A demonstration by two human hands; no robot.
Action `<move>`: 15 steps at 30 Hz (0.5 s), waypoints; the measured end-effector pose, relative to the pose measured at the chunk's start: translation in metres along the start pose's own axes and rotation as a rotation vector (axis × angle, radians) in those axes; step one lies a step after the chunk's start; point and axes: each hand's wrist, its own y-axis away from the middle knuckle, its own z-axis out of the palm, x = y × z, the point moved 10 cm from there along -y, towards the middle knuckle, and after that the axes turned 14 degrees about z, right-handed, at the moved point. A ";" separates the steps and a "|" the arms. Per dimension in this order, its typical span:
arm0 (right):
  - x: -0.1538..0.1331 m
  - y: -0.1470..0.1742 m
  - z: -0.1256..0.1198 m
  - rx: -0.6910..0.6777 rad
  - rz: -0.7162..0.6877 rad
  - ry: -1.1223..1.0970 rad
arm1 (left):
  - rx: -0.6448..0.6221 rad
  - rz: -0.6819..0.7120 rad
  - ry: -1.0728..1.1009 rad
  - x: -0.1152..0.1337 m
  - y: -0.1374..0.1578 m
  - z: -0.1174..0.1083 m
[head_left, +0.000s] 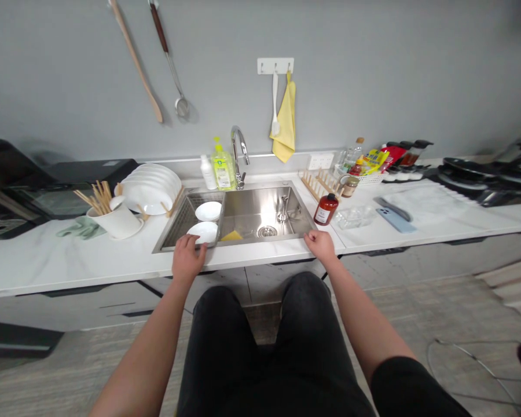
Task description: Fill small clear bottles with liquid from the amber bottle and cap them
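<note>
My left hand rests at the front edge of the sink, palm down with thumb and fingers apart. Its fingertips overlap the rim of the nearer white bowl; whether they touch it I cannot tell. Behind that bowl is a second white bowl, both in the wire drain basket on the sink's left side. By the front right corner of the sink, my right hand lies on the counter with curled fingers and nothing visible in them. A yellow sponge or cloth lies in the basin.
Behind the sink stand a faucet, a green soap bottle and a white bottle. At left are racked plates and a chopstick holder. A brown bottle, glass dish and phone lie right.
</note>
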 end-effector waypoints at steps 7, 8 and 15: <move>-0.002 0.003 0.001 -0.003 0.004 0.011 | -0.004 -0.001 -0.017 0.001 -0.001 0.000; -0.002 0.003 0.001 -0.004 0.004 0.013 | -0.006 -0.002 -0.018 0.000 0.000 0.000; -0.002 0.004 0.001 -0.004 0.010 0.017 | -0.001 0.008 -0.027 0.000 0.001 0.002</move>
